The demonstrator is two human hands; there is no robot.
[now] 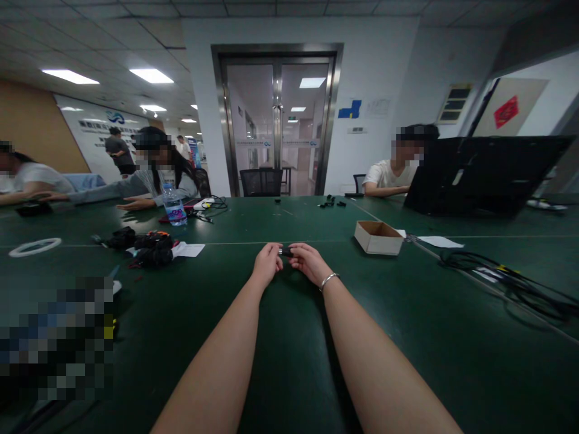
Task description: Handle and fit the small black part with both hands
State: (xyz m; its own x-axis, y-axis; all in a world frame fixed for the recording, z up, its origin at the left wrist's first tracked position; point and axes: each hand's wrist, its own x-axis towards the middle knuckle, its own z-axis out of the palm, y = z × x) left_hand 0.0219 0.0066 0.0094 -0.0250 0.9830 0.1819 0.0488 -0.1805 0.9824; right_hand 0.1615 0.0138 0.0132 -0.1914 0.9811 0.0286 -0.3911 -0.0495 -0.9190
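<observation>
Both my hands meet over the middle of the green table, fingers closed around one small dark object point(286, 252) between them. My left hand point(268, 264) pinches its left end, where a lighter, shiny part shows. The right end is held by the fingertips of my right hand point(308, 263), with a silver bracelet point(329, 281) on that wrist. The object is too small to name for certain. Several small black pieces point(330, 201) lie further back on the table point(253, 229).
An open box point(379, 244) stands to the right, with coiled black cables point(511, 283) and a large black monitor point(488, 175) beyond. On the left are a water bottle point(174, 206), dark gear point(154, 248) and a white ring point(35, 248). People sit across the table.
</observation>
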